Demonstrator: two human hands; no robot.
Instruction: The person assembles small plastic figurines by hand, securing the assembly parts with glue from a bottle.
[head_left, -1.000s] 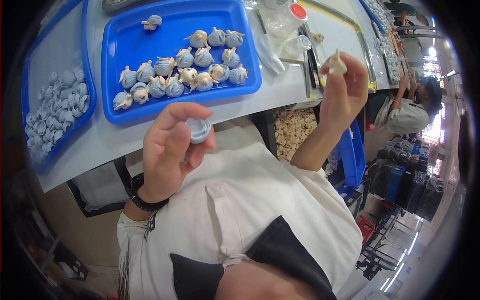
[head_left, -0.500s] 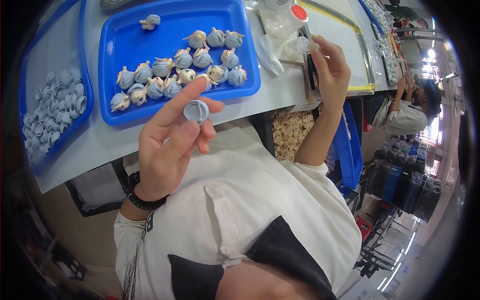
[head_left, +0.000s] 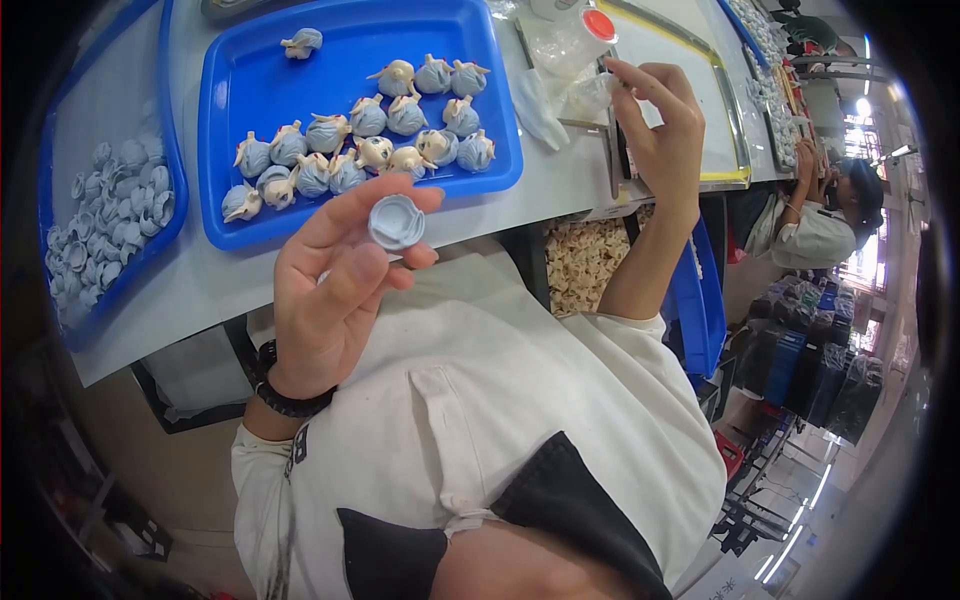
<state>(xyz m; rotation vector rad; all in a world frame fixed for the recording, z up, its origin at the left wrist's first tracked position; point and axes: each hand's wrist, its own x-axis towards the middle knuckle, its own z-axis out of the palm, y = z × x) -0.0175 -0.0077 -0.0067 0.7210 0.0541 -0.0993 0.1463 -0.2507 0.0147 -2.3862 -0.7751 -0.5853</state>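
My left hand (head_left: pixel 335 280) is closed on a small round grey-blue hollow plastic piece (head_left: pixel 397 222), its open side turned up, pinched between thumb and fingers above the table's front edge. My right hand (head_left: pixel 660 125) is farther away on the right. Its thumb and index finger come close together at the edge of a clear plastic cup or wrap (head_left: pixel 590 95); what they pinch is too small to make out. Beside my left hand, a blue tray (head_left: pixel 250 85) holds several figurine heads (head_left: pixel 367 117) with grey-blue hair and pale faces.
At the far left, a blue-rimmed bin (head_left: pixel 178 205) holds many loose grey-blue shells (head_left: pixel 110 230). A red-capped clear bottle (head_left: pixel 598 25) stands behind my right hand. Below the table edge is a box of pale small parts (head_left: pixel 585 265). Another person (head_left: pixel 815 225) works at the far right.
My right hand has shifted left toward the clear plastic, its fingertips now at it. My left hand has turned the grey-blue piece so its hollow side shows more, and its index finger has curled down.
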